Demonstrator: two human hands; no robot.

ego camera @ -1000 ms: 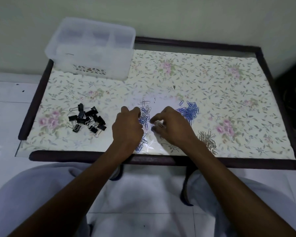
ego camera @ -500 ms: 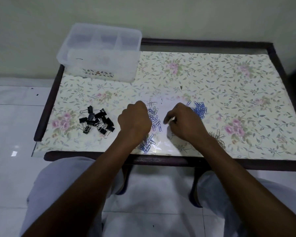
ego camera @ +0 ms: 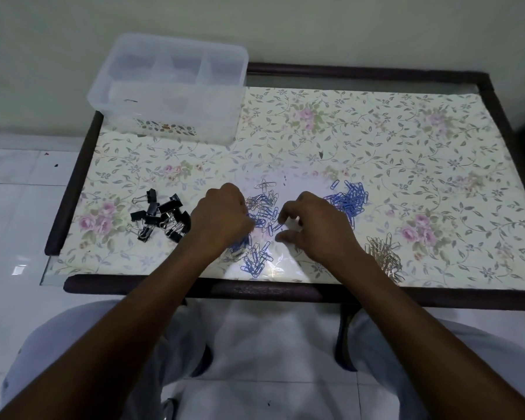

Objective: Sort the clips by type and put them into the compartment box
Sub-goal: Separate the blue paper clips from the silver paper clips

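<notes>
A mixed heap of blue and silver paper clips (ego camera: pixel 262 212) lies at the table's near middle, between my hands. My left hand (ego camera: pixel 222 221) rests curled on the heap's left side, its fingertips hidden. My right hand (ego camera: pixel 314 227) is on the heap's right side, with thumb and forefinger apart around a blue clip. A pile of blue paper clips (ego camera: pixel 350 201) lies just right of that hand. A pile of silver paper clips (ego camera: pixel 382 256) sits by my right wrist. Black binder clips (ego camera: pixel 161 219) are heaped on the left. The clear compartment box (ego camera: pixel 152 116) stands at the far left corner.
The table (ego camera: pixel 376 140) has a floral cover under glass and a dark raised frame (ego camera: pixel 194 287). A wall runs right behind it. White tiled floor lies to the left, and my knees are below the near edge.
My right hand's pinched fingers have spread apart at the mixed heap. My left hand stays curled on the heap. The view has shifted a little.
</notes>
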